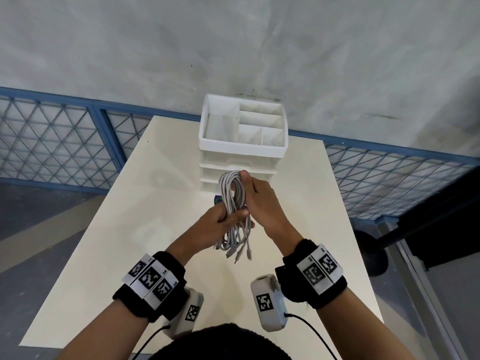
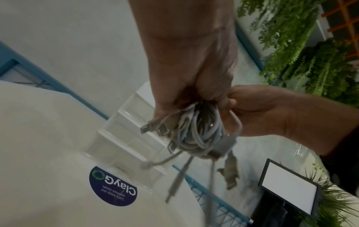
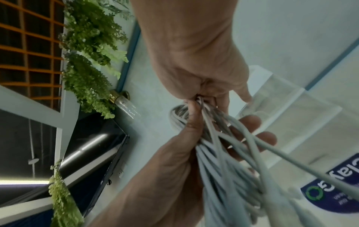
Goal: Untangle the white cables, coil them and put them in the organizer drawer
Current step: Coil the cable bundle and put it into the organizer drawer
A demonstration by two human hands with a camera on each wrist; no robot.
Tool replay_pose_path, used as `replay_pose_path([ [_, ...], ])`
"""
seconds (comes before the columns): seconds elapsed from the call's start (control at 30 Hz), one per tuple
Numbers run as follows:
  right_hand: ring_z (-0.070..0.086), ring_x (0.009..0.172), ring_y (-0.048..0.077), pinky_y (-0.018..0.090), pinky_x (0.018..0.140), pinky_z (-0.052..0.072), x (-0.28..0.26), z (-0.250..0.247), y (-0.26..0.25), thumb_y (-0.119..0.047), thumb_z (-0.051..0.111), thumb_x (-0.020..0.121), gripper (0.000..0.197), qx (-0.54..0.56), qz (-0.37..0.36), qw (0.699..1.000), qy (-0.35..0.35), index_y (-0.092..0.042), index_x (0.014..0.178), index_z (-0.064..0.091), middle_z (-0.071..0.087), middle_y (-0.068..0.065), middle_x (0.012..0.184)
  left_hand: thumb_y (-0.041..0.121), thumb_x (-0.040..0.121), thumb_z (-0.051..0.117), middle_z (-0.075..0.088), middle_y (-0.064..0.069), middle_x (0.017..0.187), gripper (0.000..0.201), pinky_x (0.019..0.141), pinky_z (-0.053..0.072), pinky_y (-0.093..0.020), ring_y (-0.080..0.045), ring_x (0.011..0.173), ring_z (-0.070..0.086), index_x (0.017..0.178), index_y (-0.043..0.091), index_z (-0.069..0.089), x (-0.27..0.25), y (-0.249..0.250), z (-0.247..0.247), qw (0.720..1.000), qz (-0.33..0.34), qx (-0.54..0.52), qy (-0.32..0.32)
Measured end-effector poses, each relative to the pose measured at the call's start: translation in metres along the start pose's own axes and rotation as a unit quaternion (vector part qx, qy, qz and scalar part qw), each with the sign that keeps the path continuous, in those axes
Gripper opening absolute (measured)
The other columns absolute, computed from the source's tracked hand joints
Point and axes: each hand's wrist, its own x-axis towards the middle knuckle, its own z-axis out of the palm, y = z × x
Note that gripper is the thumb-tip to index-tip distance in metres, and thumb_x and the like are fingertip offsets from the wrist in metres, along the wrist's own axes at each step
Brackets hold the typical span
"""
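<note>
Nearest, at the bottom of the head view: two forearms in black wrist bands (image 1: 149,287) carrying white marker tags, a small white camera box (image 1: 268,302) hanging under each wrist.

Above the middle of the pale table (image 1: 91,242), held in the air: the white cables (image 1: 235,203), gathered into one long looped bundle. Gripped low down by the left hand (image 1: 220,220), fingers and thumb curled round the strands, plug ends dangling loose beneath the fist. Gripped at the upper part by the right hand (image 1: 259,201), thumb up against the top of the loops, fingers wrapped behind. Both hands touching the bundle and close together, one above the other.

From the left wrist: left hand (image 2: 192,73) closed on the cables (image 2: 202,130), connectors splaying out below, the right hand (image 2: 258,110) coming in from the side. From the right wrist: right hand (image 3: 202,69) pinching the loops at the top, cables (image 3: 223,153) running down through the left hand (image 3: 174,161).

Just beyond the hands, on the table: a round dark blue sticker (image 1: 217,200), mostly hidden behind the bundle; clearer from the left wrist (image 2: 113,186).

Further back, at the table's far edge: the white organizer (image 1: 242,149), open compartments on top, clear drawers (image 1: 207,175) below, fronts flush and closed as far as can be told.

Beyond: a blue-framed mesh railing (image 1: 52,141) and a grey floor (image 1: 233,48).
</note>
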Motion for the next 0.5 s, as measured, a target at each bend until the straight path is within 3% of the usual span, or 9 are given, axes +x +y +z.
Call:
replay_pose_path([
  [0.07, 0.053, 0.064, 0.007, 0.024, 0.065, 0.040, 0.001, 0.001, 0.002, -0.041, 0.028, 0.101, 0.046, 0.027, 0.011, 1.000, -0.009, -0.025, 0.072, 0.059, 0.059, -0.008, 0.069, 0.022, 0.098, 0.044, 0.071, -0.002, 0.080, 0.031, 0.074, 0.049, -0.016, -0.010, 0.076, 0.068, 0.093, -0.001, 0.064, 0.001, 0.003, -0.004, 1.000, -0.005, -0.003, -0.010],
  [0.17, 0.067, 0.084, 0.017, 0.033, 0.074, 0.052, 0.005, -0.001, 0.006, -0.049, 0.027, 0.099, 0.051, 0.102, 0.034, 0.992, -0.062, -0.016, 0.100, 0.067, 0.072, 0.000, 0.092, 0.019, 0.097, 0.045, 0.065, -0.001, 0.070, 0.028, 0.067, 0.051, -0.022, -0.015, 0.067, 0.065, 0.085, -0.001, 0.060, -0.001, 0.012, -0.010, 0.997, -0.030, -0.056, -0.031],
  [0.23, 0.069, 0.101, 0.023, 0.039, 0.083, 0.056, 0.005, -0.001, 0.007, -0.054, 0.031, 0.095, 0.054, 0.228, 0.047, 0.963, -0.136, -0.015, 0.115, 0.063, 0.072, 0.008, 0.107, 0.017, 0.097, 0.046, 0.059, 0.000, 0.067, 0.021, 0.066, 0.051, -0.023, -0.015, 0.064, 0.060, 0.088, 0.001, 0.056, -0.003, 0.018, -0.012, 0.992, -0.046, -0.101, -0.052],
  [0.3, 0.067, 0.106, 0.025, 0.038, 0.090, 0.055, 0.004, -0.003, 0.004, -0.047, 0.043, 0.090, 0.050, 0.346, 0.052, 0.920, -0.174, -0.011, 0.119, 0.060, 0.070, 0.012, 0.112, 0.017, 0.097, 0.046, 0.056, -0.001, 0.067, 0.019, 0.066, 0.051, -0.022, -0.014, 0.062, 0.057, 0.089, 0.002, 0.055, -0.004, 0.023, -0.008, 0.988, -0.059, -0.116, -0.079],
  [0.4, 0.071, 0.086, 0.021, 0.033, 0.082, 0.057, 0.005, -0.003, -0.001, -0.029, 0.062, 0.078, 0.030, 0.406, 0.053, 0.895, -0.178, -0.014, 0.103, 0.064, 0.072, 0.004, 0.087, 0.017, 0.095, 0.049, 0.055, 0.000, 0.067, 0.017, 0.068, 0.051, -0.023, -0.013, 0.063, 0.056, 0.083, 0.006, 0.054, -0.005, 0.026, -0.005, 0.986, -0.058, -0.122, -0.093],
  [0.5, 0.060, 0.060, 0.016, 0.035, 0.079, 0.050, 0.006, -0.002, -0.003, -0.016, 0.069, 0.080, 0.009, 0.376, 0.041, 0.914, -0.145, -0.013, 0.080, 0.060, 0.059, -0.003, 0.063, 0.008, 0.087, 0.062, 0.059, 0.000, 0.068, 0.006, 0.070, 0.054, -0.024, -0.014, 0.068, 0.061, 0.083, 0.007, 0.058, -0.005, 0.028, -0.003, 0.987, -0.057, -0.115, -0.093],
])
